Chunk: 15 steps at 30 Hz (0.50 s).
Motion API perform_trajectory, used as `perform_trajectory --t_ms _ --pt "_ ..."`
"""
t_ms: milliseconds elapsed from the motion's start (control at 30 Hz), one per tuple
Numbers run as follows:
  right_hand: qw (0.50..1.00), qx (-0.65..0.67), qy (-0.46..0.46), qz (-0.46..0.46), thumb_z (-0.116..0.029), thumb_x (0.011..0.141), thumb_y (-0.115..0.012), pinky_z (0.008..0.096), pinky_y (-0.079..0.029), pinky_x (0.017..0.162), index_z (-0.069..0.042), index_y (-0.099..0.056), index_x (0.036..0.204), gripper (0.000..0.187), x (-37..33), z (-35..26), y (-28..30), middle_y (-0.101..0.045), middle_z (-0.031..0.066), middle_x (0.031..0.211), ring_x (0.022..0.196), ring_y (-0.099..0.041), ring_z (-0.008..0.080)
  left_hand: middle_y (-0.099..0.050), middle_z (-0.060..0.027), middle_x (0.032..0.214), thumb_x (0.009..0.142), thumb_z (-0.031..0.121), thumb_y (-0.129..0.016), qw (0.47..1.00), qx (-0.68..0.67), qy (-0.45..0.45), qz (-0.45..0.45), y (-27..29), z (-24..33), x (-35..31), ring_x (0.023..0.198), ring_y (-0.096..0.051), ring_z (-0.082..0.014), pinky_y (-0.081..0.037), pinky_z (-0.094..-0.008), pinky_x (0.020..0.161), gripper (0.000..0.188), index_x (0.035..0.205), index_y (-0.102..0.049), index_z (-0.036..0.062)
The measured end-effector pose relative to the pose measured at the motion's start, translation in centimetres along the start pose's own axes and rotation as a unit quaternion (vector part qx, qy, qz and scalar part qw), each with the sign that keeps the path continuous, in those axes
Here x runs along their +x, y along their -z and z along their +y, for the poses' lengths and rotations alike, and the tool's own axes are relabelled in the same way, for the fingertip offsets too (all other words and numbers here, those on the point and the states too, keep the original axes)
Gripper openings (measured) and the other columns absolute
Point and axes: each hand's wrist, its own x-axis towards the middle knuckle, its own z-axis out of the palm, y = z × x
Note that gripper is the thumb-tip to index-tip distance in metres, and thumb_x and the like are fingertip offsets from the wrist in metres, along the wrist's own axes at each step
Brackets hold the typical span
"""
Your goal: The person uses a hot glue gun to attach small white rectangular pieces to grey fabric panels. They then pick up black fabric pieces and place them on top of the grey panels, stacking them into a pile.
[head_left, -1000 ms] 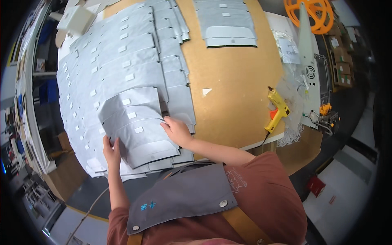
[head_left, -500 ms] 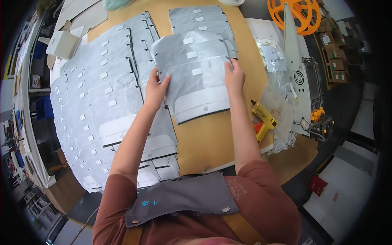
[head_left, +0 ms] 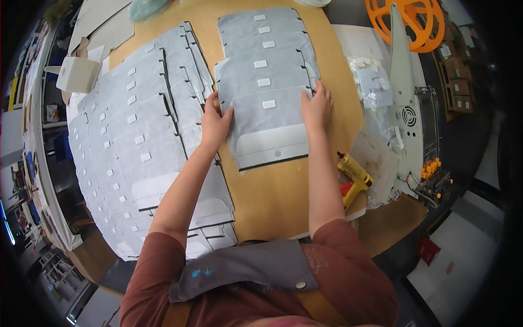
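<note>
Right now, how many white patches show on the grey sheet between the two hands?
3, in a column on the sheet: far patch, middle patch, near patch. Any on its underside would be hidden.

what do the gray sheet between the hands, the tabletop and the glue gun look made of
Gray sheet: perhaps felt or coated fabric, matte, faintly mottled. Tabletop: probably wood board, smooth, evenly tan. Glue gun: likely plastic, with a smooth yellow shell.
</note>
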Motion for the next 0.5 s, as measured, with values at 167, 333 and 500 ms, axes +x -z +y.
perform_trajectory --t_ms 167,333,500 --pt "0.997 -0.045 0.004 0.058 -0.044 0.080 -0.077 0.0451 -0.044 0.103 -0.001 -0.049 0.136 0.076 5.8 -3.5 -1.0 -0.055 0.0173 0.136 0.125 -0.051 0.0367 -0.068 -0.0148 0.094 0.087 0.018 -0.071 1.000 0.020 -0.012 -0.003 -0.1 0.1 0.0 0.076 -0.066 -0.0222 -0.053 -0.0348 0.071 0.066 0.144 -0.039 0.0097" --pt "0.994 -0.034 -0.067 -0.079 -0.048 0.073 -0.082 0.0470 -0.050 0.094 0.002 -0.054 0.129 0.081 10.5 -5.8 0.3 -0.056 0.0183 0.134 0.119 -0.056 0.0386 -0.069 -0.0146 0.092 0.086 0.016 -0.072 1.000 0.018 -0.010 0.010 -0.2 0.4 -0.1 0.075 -0.066 -0.0224 -0.053 -0.0348 0.071 0.066 0.144 -0.039 0.0098" --pt "0.989 0.007 -0.048 -0.140 -0.044 0.073 -0.082 0.0475 -0.050 0.093 0.002 -0.061 0.119 0.069 12.5 -4.4 -0.6 -0.062 0.0216 0.126 0.116 -0.060 0.0379 -0.067 -0.0156 0.092 0.085 0.017 -0.071 0.999 -0.001 -0.033 0.027 -0.8 -0.2 -0.1 0.075 -0.065 -0.0288 -0.052 -0.0399 0.070 0.067 0.144 -0.039 0.0103"
